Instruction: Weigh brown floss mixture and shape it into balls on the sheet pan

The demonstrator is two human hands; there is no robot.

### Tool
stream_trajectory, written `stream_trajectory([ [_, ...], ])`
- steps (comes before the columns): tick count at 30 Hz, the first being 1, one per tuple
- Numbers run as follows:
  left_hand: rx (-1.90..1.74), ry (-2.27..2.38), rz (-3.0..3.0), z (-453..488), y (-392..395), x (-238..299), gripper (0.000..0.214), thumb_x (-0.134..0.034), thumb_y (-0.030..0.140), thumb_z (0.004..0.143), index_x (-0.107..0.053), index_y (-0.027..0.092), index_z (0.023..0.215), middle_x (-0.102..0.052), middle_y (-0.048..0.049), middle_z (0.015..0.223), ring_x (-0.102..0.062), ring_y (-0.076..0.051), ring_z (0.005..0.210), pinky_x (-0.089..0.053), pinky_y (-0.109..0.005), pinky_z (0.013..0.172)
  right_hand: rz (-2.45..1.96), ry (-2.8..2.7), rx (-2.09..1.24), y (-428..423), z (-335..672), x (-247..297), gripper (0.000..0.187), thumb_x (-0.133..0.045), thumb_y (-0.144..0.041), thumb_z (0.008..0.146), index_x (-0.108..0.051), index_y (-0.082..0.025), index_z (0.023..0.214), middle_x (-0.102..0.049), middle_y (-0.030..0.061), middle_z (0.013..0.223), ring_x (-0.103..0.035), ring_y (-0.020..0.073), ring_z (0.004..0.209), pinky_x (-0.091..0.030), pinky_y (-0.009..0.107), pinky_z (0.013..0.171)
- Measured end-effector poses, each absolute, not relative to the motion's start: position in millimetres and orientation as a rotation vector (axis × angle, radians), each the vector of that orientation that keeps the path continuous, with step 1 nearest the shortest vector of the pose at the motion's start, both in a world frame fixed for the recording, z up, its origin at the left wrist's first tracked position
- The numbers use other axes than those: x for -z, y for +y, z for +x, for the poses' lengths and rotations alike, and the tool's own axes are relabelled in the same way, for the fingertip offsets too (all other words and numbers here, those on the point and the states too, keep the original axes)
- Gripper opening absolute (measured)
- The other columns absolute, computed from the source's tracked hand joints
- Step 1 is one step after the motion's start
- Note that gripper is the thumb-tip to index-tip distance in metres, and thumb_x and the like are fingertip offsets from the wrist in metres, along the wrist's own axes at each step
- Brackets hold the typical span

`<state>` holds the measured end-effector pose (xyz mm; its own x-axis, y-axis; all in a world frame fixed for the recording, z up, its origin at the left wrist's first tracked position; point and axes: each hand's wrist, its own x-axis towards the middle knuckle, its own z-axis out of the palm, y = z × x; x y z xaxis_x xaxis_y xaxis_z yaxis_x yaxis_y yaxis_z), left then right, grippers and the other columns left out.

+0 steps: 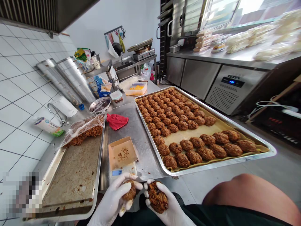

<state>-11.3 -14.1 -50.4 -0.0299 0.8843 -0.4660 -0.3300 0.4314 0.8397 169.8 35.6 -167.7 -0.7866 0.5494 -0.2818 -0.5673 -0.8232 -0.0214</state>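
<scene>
Both my hands wear white gloves near the bottom edge. My left hand (115, 201) is closed around a brown dough ball (129, 190). My right hand (168, 208) cups a darker, flatter dough patty (157, 197). Just beyond them a small digital scale (122, 156) carries a tan paper with crumbs. A large metal tray (235, 127) lined with paper holds several rows of shaped patties (174, 116). To the left, another tray (70, 179) is mostly scraped bare, with leftover mix (86, 133) under plastic wrap at its far end.
A red cloth (117, 121) lies between the trays. Behind it are a steel bowl (100, 105), plastic containers (135, 88), a tap (56, 112) and a tiled wall. A steel counter with a refrigerated cabinet (231, 91) runs along the right. My bare knee (249, 194) shows bottom right.
</scene>
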Motion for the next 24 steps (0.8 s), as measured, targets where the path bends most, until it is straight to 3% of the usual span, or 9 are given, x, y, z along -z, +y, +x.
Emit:
stream_trajectory([
  [2, -1.116, 1.272, 0.509, -9, -15, 57, 0.032, -0.054, 0.045, 0.094, -0.063, 0.014, 0.097, -0.067, -0.0062, 0.078, -0.039, -0.001, 0.041, -0.016, -0.015, 0.038, -0.367, 0.079, -2.517, 36, 169, 165, 0.024, -0.054, -0.03, 0.092, -0.072, -0.015, 0.097, -0.075, 0.0074, 0.096, -0.066, 0.018, 0.083, -0.048, 0.029, 0.073],
  [5, -1.224, 1.233, 0.325, -4, -15, 68, 0.049, -0.047, 0.059, 0.093, -0.058, 0.014, 0.076, -0.059, -0.0025, 0.06, -0.045, -0.005, 0.043, -0.023, -0.015, 0.039, -0.371, 0.073, -2.524, 36, 168, 163, 0.024, -0.055, -0.031, 0.091, -0.072, -0.015, 0.097, -0.075, 0.0075, 0.096, -0.066, 0.0176, 0.081, -0.048, 0.028, 0.072],
  [7, -1.258, 1.176, 0.34, 1, -16, 71, 0.042, -0.056, 0.055, 0.089, -0.058, 0.015, 0.077, -0.065, -0.0054, 0.071, -0.056, -0.01, 0.051, -0.035, -0.017, 0.042, -0.378, 0.061, -2.521, 36, 168, 164, 0.024, -0.055, -0.031, 0.091, -0.072, -0.015, 0.098, -0.075, 0.0069, 0.096, -0.066, 0.017, 0.081, -0.048, 0.028, 0.073],
  [10, -1.231, 1.187, 0.504, 7, -17, 66, 0.023, -0.072, 0.029, 0.078, -0.062, 0.017, 0.095, -0.07, -0.0098, 0.1, -0.065, -0.014, 0.061, -0.043, -0.02, 0.046, -0.395, 0.039, -2.514, 36, 169, 165, 0.025, -0.053, -0.032, 0.093, -0.071, -0.016, 0.1, -0.075, 0.0067, 0.096, -0.066, 0.0172, 0.083, -0.048, 0.029, 0.074],
  [13, -1.216, 1.286, 0.543, 11, -15, 58, 0.021, -0.07, 0.02, 0.074, -0.062, 0.016, 0.093, -0.07, -0.0079, 0.094, -0.056, -0.008, 0.047, -0.034, -0.017, 0.037, -0.408, 0.032, -2.517, 36, 170, 166, 0.024, -0.055, -0.032, 0.092, -0.071, -0.016, 0.1, -0.075, 0.0067, 0.095, -0.066, 0.0173, 0.083, -0.047, 0.03, 0.074],
  [16, -1.222, 1.305, 0.555, 12, -11, 57, 0.018, -0.073, 0.02, 0.072, -0.06, 0.016, 0.084, -0.067, -0.0047, 0.083, -0.056, -0.008, 0.052, -0.038, -0.016, 0.041, -0.407, 0.04, -2.522, 35, 171, 165, 0.023, -0.057, -0.032, 0.09, -0.071, -0.016, 0.099, -0.075, 0.0066, 0.096, -0.066, 0.0171, 0.082, -0.046, 0.029, 0.074],
  [18, -1.209, 1.31, 0.538, 13, -9, 60, 0.021, -0.076, 0.025, 0.072, -0.058, 0.016, 0.078, -0.064, -0.0025, 0.075, -0.055, -0.008, 0.054, -0.037, -0.016, 0.042, -0.405, 0.046, -2.522, 35, 172, 166, 0.024, -0.057, -0.033, 0.091, -0.071, -0.015, 0.1, -0.075, 0.0066, 0.095, -0.066, 0.0168, 0.081, -0.046, 0.03, 0.074],
  [22, -1.176, 1.489, 0.486, 14, -8, 70, 0.039, -0.071, 0.045, 0.079, -0.048, 0.018, 0.064, -0.048, 0.0048, 0.051, -0.035, -0.004, 0.034, -0.014, -0.014, 0.031, -0.415, 0.039, -2.505, 33, 174, 168, 0.026, -0.058, -0.035, 0.09, -0.071, -0.015, 0.099, -0.075, 0.008, 0.092, -0.066, 0.0165, 0.078, -0.045, 0.029, 0.07],
  [24, -1.116, 1.509, 0.528, 13, -8, 68, 0.039, -0.071, 0.048, 0.08, -0.051, 0.018, 0.067, -0.051, 0.0032, 0.052, -0.041, -0.005, 0.036, -0.02, -0.014, 0.031, -0.423, 0.042, -2.507, 33, 175, 169, 0.027, -0.058, -0.036, 0.09, -0.071, -0.014, 0.098, -0.075, 0.0081, 0.092, -0.067, 0.0164, 0.078, -0.045, 0.028, 0.07],
])
